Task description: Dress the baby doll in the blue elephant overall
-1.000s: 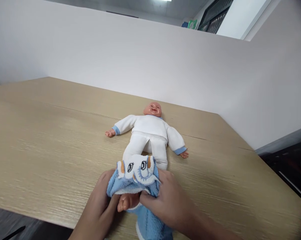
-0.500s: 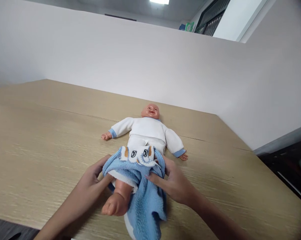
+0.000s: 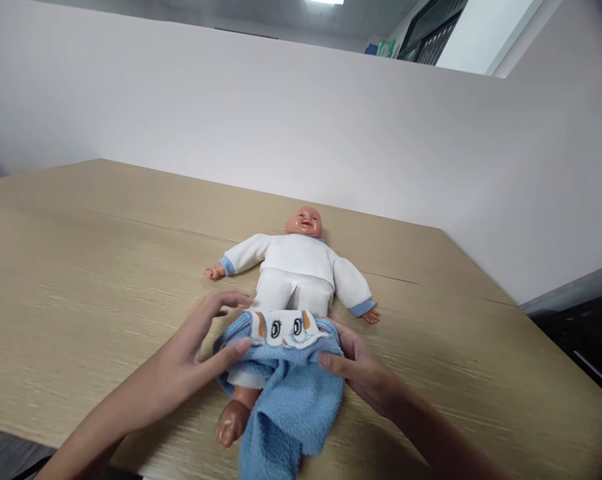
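Observation:
A baby doll (image 3: 301, 263) in a white suit with blue cuffs lies on its back on the wooden table (image 3: 81, 267), head away from me. Blue fleece trousers (image 3: 285, 387) with a white embroidered face panel are bunched over its legs, and one bare foot (image 3: 231, 421) sticks out below. My left hand (image 3: 201, 347) rests at the garment's left edge, thumb on the cloth and fingers spread above it. My right hand (image 3: 353, 363) pinches the garment's right edge at the doll's hip.
A white partition wall (image 3: 281, 120) runs behind the table. The table's right edge drops off to a dark area (image 3: 581, 333), and its near edge lies just under my forearms.
The blue garment has slid up the doll's legs from the feet toward the hips, exposing one foot. My left hand has loosened, its fingers now spread.

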Action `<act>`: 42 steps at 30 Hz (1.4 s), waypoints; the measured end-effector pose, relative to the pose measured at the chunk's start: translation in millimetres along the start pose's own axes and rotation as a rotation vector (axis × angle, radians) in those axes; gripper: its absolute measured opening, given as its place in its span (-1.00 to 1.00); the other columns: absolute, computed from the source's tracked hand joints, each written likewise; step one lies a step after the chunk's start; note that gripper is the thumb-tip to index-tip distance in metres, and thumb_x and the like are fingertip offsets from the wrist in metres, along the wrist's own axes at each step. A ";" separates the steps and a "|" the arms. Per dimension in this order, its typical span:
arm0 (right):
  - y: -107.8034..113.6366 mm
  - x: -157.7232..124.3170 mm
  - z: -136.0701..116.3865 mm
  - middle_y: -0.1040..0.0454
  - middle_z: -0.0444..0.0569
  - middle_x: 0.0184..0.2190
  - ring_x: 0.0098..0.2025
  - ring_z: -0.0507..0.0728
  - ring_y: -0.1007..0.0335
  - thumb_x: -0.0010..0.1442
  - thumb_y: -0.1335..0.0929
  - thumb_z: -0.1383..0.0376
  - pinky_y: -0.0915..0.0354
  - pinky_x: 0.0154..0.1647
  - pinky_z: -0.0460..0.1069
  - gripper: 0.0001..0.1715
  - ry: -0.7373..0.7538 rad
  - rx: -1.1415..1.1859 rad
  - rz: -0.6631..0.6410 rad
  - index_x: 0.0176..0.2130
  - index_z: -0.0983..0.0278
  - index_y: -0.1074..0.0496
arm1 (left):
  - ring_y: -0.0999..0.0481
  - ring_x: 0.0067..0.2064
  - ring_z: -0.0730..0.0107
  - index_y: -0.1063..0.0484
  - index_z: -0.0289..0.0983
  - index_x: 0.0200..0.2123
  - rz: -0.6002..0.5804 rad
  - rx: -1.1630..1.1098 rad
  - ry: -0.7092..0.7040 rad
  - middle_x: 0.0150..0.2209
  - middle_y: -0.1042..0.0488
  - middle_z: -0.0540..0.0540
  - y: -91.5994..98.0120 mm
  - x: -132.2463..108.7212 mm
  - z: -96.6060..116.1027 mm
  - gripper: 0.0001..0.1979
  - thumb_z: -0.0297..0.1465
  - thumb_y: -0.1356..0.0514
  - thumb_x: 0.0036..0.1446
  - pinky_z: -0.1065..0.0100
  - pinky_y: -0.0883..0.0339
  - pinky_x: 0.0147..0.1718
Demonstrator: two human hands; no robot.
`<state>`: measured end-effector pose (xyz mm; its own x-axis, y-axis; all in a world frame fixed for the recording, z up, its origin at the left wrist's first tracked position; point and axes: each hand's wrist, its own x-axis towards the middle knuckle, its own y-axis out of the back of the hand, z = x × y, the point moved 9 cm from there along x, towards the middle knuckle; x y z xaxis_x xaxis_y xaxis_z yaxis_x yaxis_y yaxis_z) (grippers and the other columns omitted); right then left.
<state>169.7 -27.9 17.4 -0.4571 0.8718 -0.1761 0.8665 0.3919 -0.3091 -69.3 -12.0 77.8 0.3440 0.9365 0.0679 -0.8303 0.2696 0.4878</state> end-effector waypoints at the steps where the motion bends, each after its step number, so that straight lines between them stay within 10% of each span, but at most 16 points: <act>1: -0.3 0.3 1.5 -0.67 0.08 0.16 0.14 0.25 -0.63 0.17 -0.65 0.04 -0.47 0.19 0.09 -0.20 -0.006 0.030 -0.009 0.28 0.23 -0.51 | -0.41 0.40 0.05 -0.43 -0.03 0.33 -0.029 0.053 -0.048 0.37 -0.44 -0.12 -2.7 5.7 11.5 -0.49 -0.01 -0.25 0.41 0.11 -0.31 0.42; 9: -4.3 -0.8 2.6 -0.70 0.07 0.03 0.02 0.23 -0.66 0.12 -0.65 0.01 -0.47 0.12 0.07 -0.21 0.007 0.165 -0.066 0.23 0.22 -0.56 | -0.57 0.03 0.08 -0.66 -0.14 0.09 -0.548 0.381 -0.222 -0.09 -0.65 -0.08 -42.8 67.3 66.6 -0.47 0.01 -0.47 0.15 0.27 -0.43 0.04; 15: 2.7 -1.8 2.9 -0.68 0.03 -0.08 -0.05 0.19 -0.60 0.11 -0.64 -0.14 -0.40 0.06 0.03 -0.22 0.033 0.031 -0.069 0.13 0.25 -0.60 | -0.59 -0.14 0.30 -0.63 -0.25 -0.10 -1.094 -0.049 -0.209 -0.18 -0.64 0.04 -86.5 84.5 69.7 -0.60 -0.25 -0.56 0.02 0.44 -0.45 -0.13; 26: 21.9 -12.4 0.4 -0.68 -0.03 -0.09 -0.17 0.09 -0.55 0.16 -0.63 -0.09 -0.37 -0.15 -0.08 -0.30 -0.022 0.176 0.057 0.18 0.12 -0.59 | -0.62 -0.19 0.27 -0.61 -0.28 -0.29 -1.318 -0.291 -0.138 -0.27 -0.67 0.02 -117.4 76.6 71.6 -0.72 -0.29 -0.56 0.02 0.43 -0.58 -0.14; 30: 8.4 -12.2 -6.4 -0.61 -0.06 -0.11 -0.16 0.09 -0.50 0.25 -0.59 -0.05 -0.40 0.03 -0.02 -0.33 -0.022 -0.013 -0.096 0.22 0.15 -0.55 | -0.67 -0.19 0.28 -0.64 -0.31 -0.28 -1.354 -0.384 -0.112 -0.28 -0.70 0.00 -121.0 71.4 76.6 -0.80 -0.40 -0.52 0.04 0.46 -0.60 -0.12; 36: 6.0 -27.1 -1.0 -0.32 -0.16 -0.41 -0.39 -0.01 -0.17 0.15 -0.60 -0.17 -0.13 -0.38 -0.12 -0.39 -0.141 -0.163 -0.270 -0.29 0.31 -0.55 | -0.72 0.01 0.11 -0.70 -0.32 -0.21 -1.270 -0.429 -0.169 -0.20 -0.73 -0.05 -123.2 77.5 74.8 -0.65 -0.21 -0.58 0.04 0.29 -0.57 0.15; 42: 39.7 -27.0 5.8 -0.57 -0.05 -0.23 -0.22 0.14 -0.45 0.09 -0.61 -0.23 -0.39 -0.09 0.04 -0.34 -0.006 0.000 0.057 -0.06 0.17 -0.64 | -0.73 -0.03 0.11 -0.64 -0.29 -0.17 -1.440 -0.382 -0.098 -0.14 -0.74 -0.05 -128.2 62.8 67.6 -0.54 -0.24 -0.65 -0.09 0.37 -0.61 0.07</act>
<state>215.3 -37.6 4.5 -0.4084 0.8907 -0.1994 0.8912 0.3419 -0.2981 88.4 -2.8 78.3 0.9615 -0.1910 -0.1975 0.1816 0.9812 -0.0650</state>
